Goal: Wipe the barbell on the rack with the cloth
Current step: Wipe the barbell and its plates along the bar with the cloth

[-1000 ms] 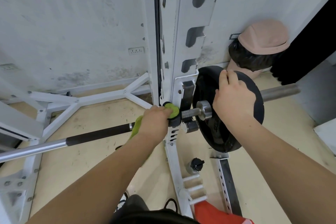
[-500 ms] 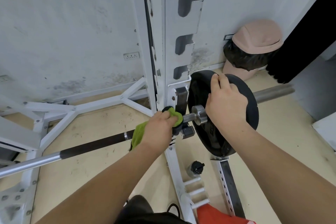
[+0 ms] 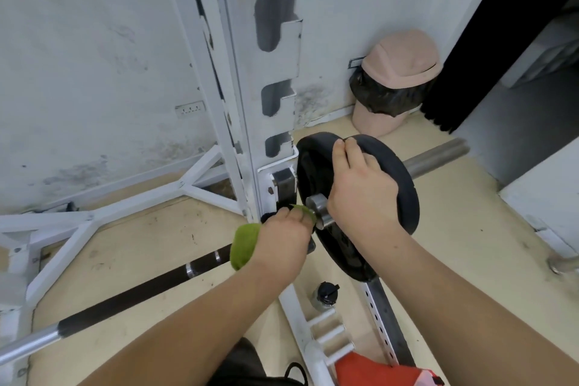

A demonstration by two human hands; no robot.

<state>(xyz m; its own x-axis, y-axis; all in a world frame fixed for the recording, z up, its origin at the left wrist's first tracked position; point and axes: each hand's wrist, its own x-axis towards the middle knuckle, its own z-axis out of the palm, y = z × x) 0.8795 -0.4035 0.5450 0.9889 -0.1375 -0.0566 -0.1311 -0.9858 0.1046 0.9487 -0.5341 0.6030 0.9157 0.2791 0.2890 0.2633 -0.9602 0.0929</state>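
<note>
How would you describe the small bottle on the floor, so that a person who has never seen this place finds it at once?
Start at the white rack upright and go down to the black weight plate on the barbell. On the floor just under the plate's lower edge stands the bottle. It is clear with a black cap, unlike the white pegs beside it.

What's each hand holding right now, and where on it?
Left hand grips the green cloth bunched around the barbell beside the rack upright. Right hand holds the black weight plate over its top rim.
</note>
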